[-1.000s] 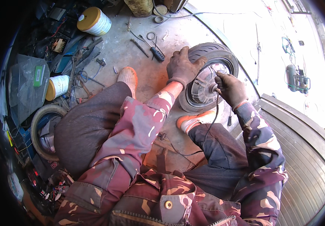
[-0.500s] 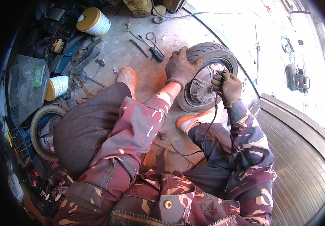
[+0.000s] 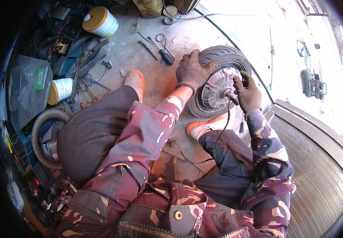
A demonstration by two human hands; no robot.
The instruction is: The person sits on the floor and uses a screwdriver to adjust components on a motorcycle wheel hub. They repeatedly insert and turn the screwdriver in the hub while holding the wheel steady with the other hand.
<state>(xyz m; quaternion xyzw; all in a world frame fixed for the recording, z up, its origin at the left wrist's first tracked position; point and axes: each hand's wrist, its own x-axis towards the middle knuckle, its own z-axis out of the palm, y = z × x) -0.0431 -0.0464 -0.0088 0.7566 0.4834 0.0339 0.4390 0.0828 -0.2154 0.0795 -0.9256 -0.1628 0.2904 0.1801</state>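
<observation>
A wheel with a black tyre (image 3: 219,51) and a finned metal hub (image 3: 215,89) stands tilted in front of my feet. My gloved left hand (image 3: 194,69) grips the tyre's upper left side, its thumb over the sidewall. From the hub's centre sticks a short axle (image 3: 231,98), with a black cable (image 3: 224,129) running down from it toward my right leg. Just right of the axle is my gloved right hand (image 3: 249,93), thumb and forefinger apart, with nothing visible between them.
A blue-handled screwdriver (image 3: 166,56), a dark rod (image 3: 148,50) and a metal ring (image 3: 160,37) lie beyond my left hand. Spools (image 3: 100,22), a bare tyre (image 3: 40,137) and scrap crowd the left. A ribbed metal panel (image 3: 314,158) lies at right; a small compressor (image 3: 313,83) stands beyond.
My right hand has moved right, off the hub's centre, and its fingers have parted, leaving the axle in view. My left hand stays on the tyre.
</observation>
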